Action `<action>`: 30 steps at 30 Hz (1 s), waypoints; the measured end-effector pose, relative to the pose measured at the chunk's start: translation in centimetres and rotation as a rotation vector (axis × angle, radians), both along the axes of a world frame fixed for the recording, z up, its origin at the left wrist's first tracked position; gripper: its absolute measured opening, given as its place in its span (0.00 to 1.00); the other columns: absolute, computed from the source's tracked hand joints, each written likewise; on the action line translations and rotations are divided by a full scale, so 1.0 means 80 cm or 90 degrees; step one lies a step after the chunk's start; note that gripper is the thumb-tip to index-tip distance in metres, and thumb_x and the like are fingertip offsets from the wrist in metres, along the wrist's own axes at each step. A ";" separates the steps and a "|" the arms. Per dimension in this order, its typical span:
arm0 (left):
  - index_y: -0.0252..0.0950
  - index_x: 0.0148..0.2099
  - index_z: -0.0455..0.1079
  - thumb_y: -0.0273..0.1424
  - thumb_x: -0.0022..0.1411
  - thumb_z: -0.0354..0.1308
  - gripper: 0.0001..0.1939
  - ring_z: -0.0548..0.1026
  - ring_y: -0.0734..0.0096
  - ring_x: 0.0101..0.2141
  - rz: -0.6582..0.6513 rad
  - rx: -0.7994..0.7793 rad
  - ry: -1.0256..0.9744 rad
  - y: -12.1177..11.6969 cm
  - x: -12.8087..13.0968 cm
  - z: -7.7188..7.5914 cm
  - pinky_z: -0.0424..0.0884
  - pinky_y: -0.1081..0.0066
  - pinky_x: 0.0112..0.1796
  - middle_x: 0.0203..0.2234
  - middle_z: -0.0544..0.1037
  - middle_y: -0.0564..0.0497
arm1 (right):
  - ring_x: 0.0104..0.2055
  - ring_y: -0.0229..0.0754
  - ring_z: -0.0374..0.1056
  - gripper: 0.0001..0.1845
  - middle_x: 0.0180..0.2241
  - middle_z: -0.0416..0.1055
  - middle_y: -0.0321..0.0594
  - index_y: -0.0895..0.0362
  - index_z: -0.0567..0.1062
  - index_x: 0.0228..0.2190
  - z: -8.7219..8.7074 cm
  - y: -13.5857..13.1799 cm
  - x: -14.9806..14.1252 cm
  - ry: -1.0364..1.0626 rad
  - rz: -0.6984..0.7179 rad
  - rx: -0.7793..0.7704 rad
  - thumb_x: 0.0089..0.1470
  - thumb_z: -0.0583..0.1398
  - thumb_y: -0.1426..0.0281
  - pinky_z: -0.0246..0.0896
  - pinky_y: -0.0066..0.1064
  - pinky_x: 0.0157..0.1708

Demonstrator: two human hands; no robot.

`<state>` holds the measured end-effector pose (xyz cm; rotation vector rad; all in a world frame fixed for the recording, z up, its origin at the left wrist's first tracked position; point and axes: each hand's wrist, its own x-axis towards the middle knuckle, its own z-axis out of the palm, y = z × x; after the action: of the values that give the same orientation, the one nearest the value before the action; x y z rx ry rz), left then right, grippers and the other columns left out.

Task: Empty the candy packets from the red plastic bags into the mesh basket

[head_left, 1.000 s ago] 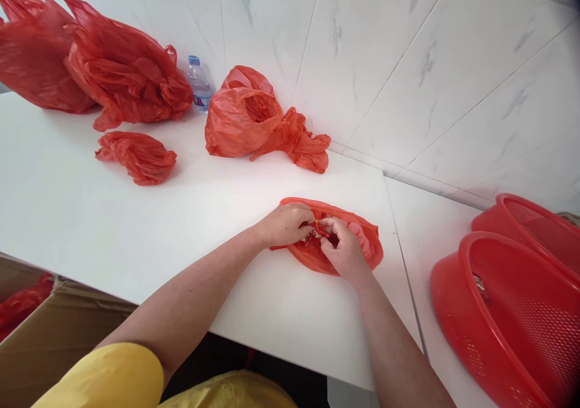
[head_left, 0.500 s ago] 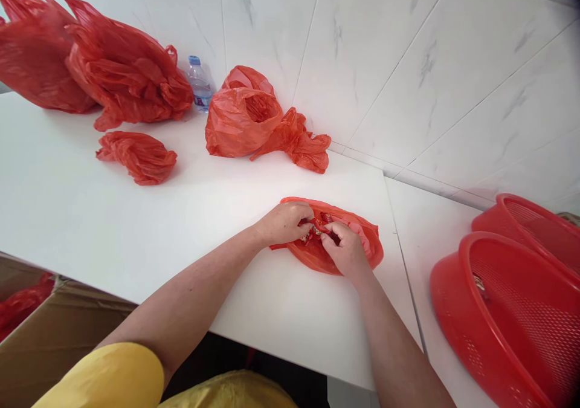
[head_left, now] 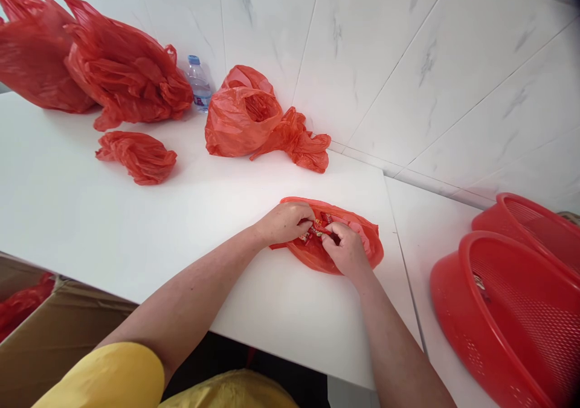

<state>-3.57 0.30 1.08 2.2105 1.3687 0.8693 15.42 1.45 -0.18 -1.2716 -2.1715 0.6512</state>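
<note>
An opened red plastic bag (head_left: 312, 262) lies on the white table with small red and pale patterned pieces inside. Over its left part is my left hand (head_left: 287, 222), with thumb and fingertips pinched on one end of a small red piece (head_left: 321, 230). My right hand (head_left: 348, 249) reaches in from the right and pinches the other end. This piece is too small to name; pale patterned bits show beside it. More small patterned pieces lie in the bag near my left fingertips, partly hidden by them.
Two red perforated baskets (head_left: 471, 311) stand at the right. Along the wall are stuffed red bags (head_left: 127, 69), a water bottle (head_left: 198, 84) and another red bag (head_left: 242, 121). A crumpled red bag (head_left: 138, 157) lies left of centre. A cardboard box (head_left: 67, 323) is below the table's left edge.
My fingertips have shifted slightly, and the small red piece now shows stretched between them. The arms and the bag have hardly moved.
</note>
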 end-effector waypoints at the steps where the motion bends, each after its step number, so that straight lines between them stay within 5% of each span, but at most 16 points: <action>1: 0.37 0.27 0.67 0.24 0.55 0.47 0.09 0.68 0.74 0.27 0.001 0.001 0.005 0.001 0.000 0.000 0.63 0.73 0.28 0.26 0.73 0.54 | 0.22 0.36 0.53 0.07 0.20 0.57 0.32 0.54 0.62 0.21 0.000 0.000 0.000 0.000 -0.002 -0.003 0.48 0.53 0.70 0.49 0.29 0.22; 11: 0.37 0.26 0.65 0.24 0.55 0.47 0.09 0.67 0.74 0.26 0.007 -0.009 0.027 0.001 -0.001 -0.001 0.61 0.74 0.27 0.26 0.72 0.54 | 0.25 0.37 0.56 0.08 0.22 0.61 0.33 0.54 0.63 0.21 0.002 -0.002 -0.003 0.009 0.018 -0.041 0.49 0.54 0.67 0.53 0.29 0.24; 22: 0.38 0.27 0.67 0.32 0.52 0.54 0.04 0.68 0.73 0.27 -0.014 -0.044 0.040 0.000 -0.005 0.000 0.62 0.72 0.28 0.27 0.73 0.55 | 0.25 0.37 0.54 0.11 0.19 0.59 0.32 0.54 0.59 0.18 0.003 0.001 0.003 0.030 -0.119 -0.006 0.48 0.55 0.69 0.49 0.28 0.24; 30: 0.38 0.26 0.67 0.27 0.47 0.56 0.01 0.69 0.70 0.29 -0.050 -0.043 0.072 0.002 -0.005 -0.008 0.62 0.71 0.27 0.27 0.72 0.53 | 0.24 0.37 0.54 0.12 0.18 0.59 0.32 0.54 0.61 0.17 0.004 0.000 0.002 0.037 -0.111 -0.006 0.49 0.55 0.66 0.48 0.29 0.23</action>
<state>-3.94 0.45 0.48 2.2745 1.3302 0.6697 15.60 1.49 0.11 -1.4105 -1.9870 0.6206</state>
